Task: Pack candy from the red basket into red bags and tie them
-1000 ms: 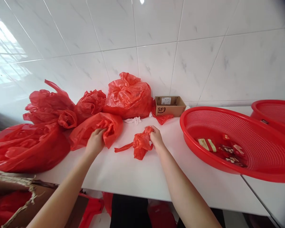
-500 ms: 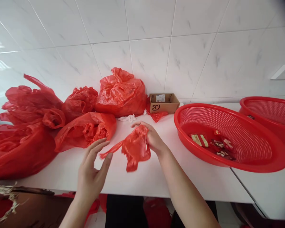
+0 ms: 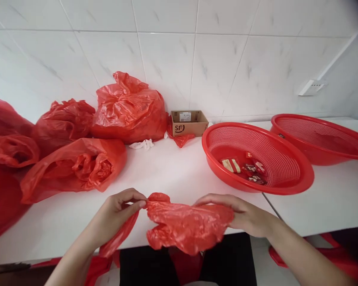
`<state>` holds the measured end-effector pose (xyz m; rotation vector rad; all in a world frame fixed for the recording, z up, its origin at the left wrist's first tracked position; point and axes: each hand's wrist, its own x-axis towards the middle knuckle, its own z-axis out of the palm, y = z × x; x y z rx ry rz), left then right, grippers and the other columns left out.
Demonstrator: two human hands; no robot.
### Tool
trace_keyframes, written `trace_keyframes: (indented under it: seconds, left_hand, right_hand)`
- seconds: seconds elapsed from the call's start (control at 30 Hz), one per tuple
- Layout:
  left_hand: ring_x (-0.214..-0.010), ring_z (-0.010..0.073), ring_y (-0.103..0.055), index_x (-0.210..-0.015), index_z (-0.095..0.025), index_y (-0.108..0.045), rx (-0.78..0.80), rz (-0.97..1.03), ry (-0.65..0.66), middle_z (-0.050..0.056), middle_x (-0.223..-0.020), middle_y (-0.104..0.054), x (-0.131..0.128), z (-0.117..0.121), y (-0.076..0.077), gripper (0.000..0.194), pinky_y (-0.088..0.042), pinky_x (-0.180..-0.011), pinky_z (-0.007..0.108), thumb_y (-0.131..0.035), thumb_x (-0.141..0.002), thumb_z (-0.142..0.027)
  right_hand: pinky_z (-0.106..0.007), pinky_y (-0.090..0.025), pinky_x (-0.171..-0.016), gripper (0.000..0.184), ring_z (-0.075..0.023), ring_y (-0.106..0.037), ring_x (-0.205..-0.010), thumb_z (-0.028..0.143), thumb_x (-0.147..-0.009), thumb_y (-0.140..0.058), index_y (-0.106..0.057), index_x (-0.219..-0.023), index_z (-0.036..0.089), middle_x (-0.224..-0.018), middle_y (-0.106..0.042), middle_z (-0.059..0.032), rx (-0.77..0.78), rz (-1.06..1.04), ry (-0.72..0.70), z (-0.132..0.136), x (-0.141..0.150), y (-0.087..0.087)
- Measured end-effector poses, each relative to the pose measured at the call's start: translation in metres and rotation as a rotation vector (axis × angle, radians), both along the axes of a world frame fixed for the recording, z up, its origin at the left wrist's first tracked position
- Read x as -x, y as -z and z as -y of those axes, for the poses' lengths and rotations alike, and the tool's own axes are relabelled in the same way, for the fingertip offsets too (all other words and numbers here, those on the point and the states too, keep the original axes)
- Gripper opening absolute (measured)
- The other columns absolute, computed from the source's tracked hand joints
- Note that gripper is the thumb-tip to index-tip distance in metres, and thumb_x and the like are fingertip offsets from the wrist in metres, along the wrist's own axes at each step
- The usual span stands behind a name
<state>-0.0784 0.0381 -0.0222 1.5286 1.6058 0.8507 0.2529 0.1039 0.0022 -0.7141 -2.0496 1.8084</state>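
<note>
The bare left hand (image 3: pixel 115 216) now pinches the crumpled, thin red plastic bag (image 3: pixel 187 226). The bag has moved toward the front of the white worktop (image 3: pixel 167 171) and is spread wider.

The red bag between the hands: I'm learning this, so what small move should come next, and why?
Perhaps ease the right hand away from the left hand to spread the red bag: the left pinches one end, the right is at the other, its grip partly hidden, and the plastic between is crumpled.
</note>
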Motion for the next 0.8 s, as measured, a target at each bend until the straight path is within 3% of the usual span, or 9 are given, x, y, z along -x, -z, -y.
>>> trace_keyframes:
  seconds: [0.07, 0.17, 0.23, 0.33, 0.43, 0.53, 0.63, 0.7, 0.8]
  left_hand:
    - [-0.073, 0.0187, -0.059, -0.076, -0.023, -0.07, 0.045, 0.012, 0.013, 0.002, -0.075, -0.066, 0.003, -0.003, -0.006, 0.028, -0.048, -0.07, 0.03, -0.06, -0.084, -0.048]
    - [-0.07, 0.0178, -0.057, -0.08, -0.022, -0.068, 0.143, -0.037, 0.049, 0.002, -0.075, -0.065, -0.003, -0.005, -0.015, 0.032, -0.045, -0.065, 0.029, -0.057, -0.086, -0.051]
    - [-0.073, 0.0182, -0.058, -0.084, -0.023, -0.068, 0.182, -0.131, 0.094, 0.002, -0.08, -0.068, -0.01, -0.005, -0.02, 0.029, -0.044, -0.068, 0.029, -0.057, -0.087, -0.049]
    - [-0.078, 0.0192, -0.06, -0.093, -0.026, -0.07, 0.146, -0.285, 0.179, 0.003, -0.091, -0.069, -0.017, -0.004, -0.024, 0.024, -0.043, -0.073, 0.03, -0.056, -0.087, -0.045]
    - [-0.075, 0.0186, -0.059, -0.094, -0.026, -0.07, 0.114, -0.346, 0.207, 0.003, -0.093, -0.066, -0.018, -0.004, -0.025, 0.027, -0.043, -0.072, 0.029, -0.051, -0.09, -0.044]
    - [-0.073, 0.0178, -0.056, -0.087, -0.024, -0.069, 0.131, -0.273, 0.164, 0.003, -0.089, -0.064, -0.019, -0.005, -0.028, 0.03, -0.042, -0.069, 0.028, -0.055, -0.088, -0.05]
    - [-0.063, 0.0134, -0.046, -0.084, -0.022, -0.068, 0.174, -0.107, 0.104, 0.0, -0.079, -0.06, -0.029, -0.007, -0.03, 0.035, -0.037, -0.059, 0.026, -0.058, -0.085, -0.056]
    - [-0.06, 0.0112, -0.041, -0.085, -0.021, -0.068, 0.193, 0.042, 0.109, -0.002, -0.073, -0.057, -0.04, -0.009, -0.028, 0.035, -0.035, -0.056, 0.024, -0.06, -0.085, -0.055]
    - [-0.061, 0.0096, -0.046, -0.084, -0.021, -0.067, 0.217, 0.359, 0.079, -0.003, -0.07, -0.058, -0.05, -0.01, -0.019, 0.027, -0.039, -0.057, 0.02, -0.065, -0.084, -0.047]
  right_hand:
    - [-0.026, -0.048, -0.073, 0.032, -0.0162, -0.065, -0.086, 0.03, -0.094, -0.052, -0.063, -0.125, 0.032, -0.109, -0.069, -0.0045, -0.23, 0.172, -0.057, 0.009, -0.013, -0.017]
    - [-0.028, -0.048, -0.073, 0.027, -0.0171, -0.064, -0.076, 0.017, -0.09, -0.052, -0.071, -0.106, 0.028, -0.086, -0.07, -0.0019, -0.607, 0.463, -0.073, 0.02, -0.022, -0.035]
    - [-0.034, -0.048, -0.081, 0.025, -0.0207, -0.064, -0.085, 0.014, -0.085, -0.055, -0.072, -0.1, 0.027, -0.089, -0.07, -0.0034, -0.828, 0.584, -0.024, 0.024, -0.025, -0.038]
    - [-0.047, -0.044, -0.095, 0.038, -0.0274, -0.06, -0.102, 0.014, -0.077, -0.062, -0.07, -0.111, 0.029, -0.111, -0.069, -0.0058, -1.024, 0.687, 0.047, 0.026, -0.03, -0.03]
    - [-0.054, -0.039, -0.101, 0.051, -0.0305, -0.056, -0.113, 0.014, -0.075, -0.062, -0.065, -0.122, 0.032, -0.125, -0.064, -0.0047, -1.072, 0.727, 0.068, 0.027, -0.035, -0.028]
    - [-0.046, -0.043, -0.1, 0.051, -0.0279, -0.055, -0.117, 0.021, -0.079, -0.063, -0.06, -0.129, 0.034, -0.129, -0.063, -0.0029, -1.01, 0.649, 0.006, 0.033, -0.029, -0.042]
    - [-0.035, -0.047, -0.092, 0.039, -0.0216, -0.06, -0.11, 0.024, -0.09, -0.057, -0.06, -0.128, 0.03, -0.123, -0.066, -0.0033, -0.954, 0.51, -0.017, 0.035, -0.005, -0.056]
    - [-0.031, -0.048, -0.08, 0.032, -0.0185, -0.064, -0.093, 0.015, -0.093, -0.047, -0.064, -0.119, 0.024, -0.105, -0.071, -0.0046, -0.962, 0.491, -0.005, 0.03, 0.018, -0.05]
    - [-0.03, -0.045, -0.064, 0.029, -0.0188, -0.064, -0.075, 0.005, -0.089, -0.043, -0.067, -0.101, 0.017, -0.085, -0.07, -0.0058, -1.009, 0.575, -0.031, 0.015, 0.046, -0.021]
